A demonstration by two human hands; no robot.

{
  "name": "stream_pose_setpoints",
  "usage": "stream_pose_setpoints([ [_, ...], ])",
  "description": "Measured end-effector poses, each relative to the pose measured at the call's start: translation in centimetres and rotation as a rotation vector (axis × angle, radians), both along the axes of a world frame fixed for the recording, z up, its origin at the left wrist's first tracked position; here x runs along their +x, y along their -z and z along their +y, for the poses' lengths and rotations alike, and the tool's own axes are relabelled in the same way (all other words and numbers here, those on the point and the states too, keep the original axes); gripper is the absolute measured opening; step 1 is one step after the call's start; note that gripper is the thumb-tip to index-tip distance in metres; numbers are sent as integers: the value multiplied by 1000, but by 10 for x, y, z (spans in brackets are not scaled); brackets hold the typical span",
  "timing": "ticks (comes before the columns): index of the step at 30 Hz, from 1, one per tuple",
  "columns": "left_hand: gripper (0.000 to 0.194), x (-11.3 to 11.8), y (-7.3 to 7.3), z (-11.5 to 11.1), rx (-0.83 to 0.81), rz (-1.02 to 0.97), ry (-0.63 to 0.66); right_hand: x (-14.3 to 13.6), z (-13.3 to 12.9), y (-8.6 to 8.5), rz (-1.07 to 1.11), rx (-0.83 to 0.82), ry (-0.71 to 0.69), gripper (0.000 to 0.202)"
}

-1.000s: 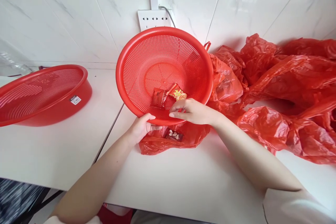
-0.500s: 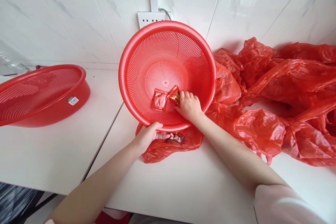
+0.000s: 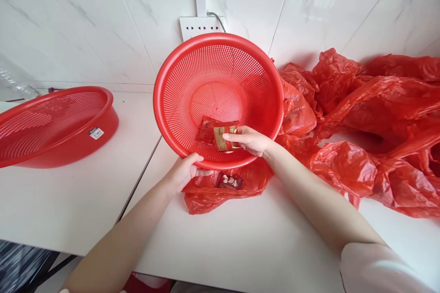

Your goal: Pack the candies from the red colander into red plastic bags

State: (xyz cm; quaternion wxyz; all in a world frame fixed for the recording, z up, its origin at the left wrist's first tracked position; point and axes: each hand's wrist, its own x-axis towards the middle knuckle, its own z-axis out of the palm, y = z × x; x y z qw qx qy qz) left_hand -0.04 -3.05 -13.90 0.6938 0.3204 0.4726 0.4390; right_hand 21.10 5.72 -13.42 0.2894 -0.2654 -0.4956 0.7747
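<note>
A red plastic colander (image 3: 220, 66) is tilted toward me, with my left hand (image 3: 184, 171) closed on its near rim, thumb on top and fingers underneath. Inside its near side, my right hand (image 3: 253, 141) pinches a gold and red wrapped packet (image 3: 223, 136) between thumb and fingers. Partly behind that packet, another red wrapped packet (image 3: 205, 129) rests in the colander. Beneath the near rim a red plastic bag (image 3: 213, 199) lies on the table, and a dark packet with light characters (image 3: 230, 181) is on it.
To the left stands a second red colander (image 3: 82, 126) with a white label. Crumpled red plastic bags (image 3: 364, 114) cover the right side of the table. A power strip (image 3: 201, 26) is on the tiled wall behind. A seam crosses the white table (image 3: 85, 201).
My right hand has lifted and turned the gold and red packet, so its gold side now shows. The colander's far rim has dipped slightly. My left hand has shifted a little left along the rim.
</note>
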Motion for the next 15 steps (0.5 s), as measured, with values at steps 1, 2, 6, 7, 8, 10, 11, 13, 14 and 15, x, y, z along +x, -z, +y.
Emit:
stream_pose_setpoints([
  [1, 19, 1, 0, -1, 1, 6, -1, -1, 1, 2, -9, 12, 16, 38],
  [2, 18, 2, 0, -1, 1, 11, -2, -1, 1, 5, -12, 17, 31, 38],
  [6, 15, 2, 1, -2, -4, 22, 1, -2, 4, 11, -2, 13, 44, 39],
  [7, 15, 1, 1, -2, -4, 24, -1, -2, 4, 11, 2, 12, 41, 39],
  [8, 15, 1, 1, -2, -1, 23, -5, -2, 4, 11, 5, 11, 37, 40],
  [10, 16, 1, 1, -1, 7, 18, -10, -3, 3, 11, 6, 10, 39, 39],
  [11, 17, 1, 1, -1, 10, 13, -11, -3, 3, 10, 8, 6, 45, 39],
  [13, 20, 1, 1, -1, 12, 4, -4, -4, 2, 10, 17, -13, 62, 38],
  [14, 20, 1, 1, -1, 11, 2, 3, -4, 1, 9, 20, -22, 69, 37],
  [15, 21, 1, 1, -1, 11, 3, 7, -4, 1, 9, 21, -28, 75, 36],
])
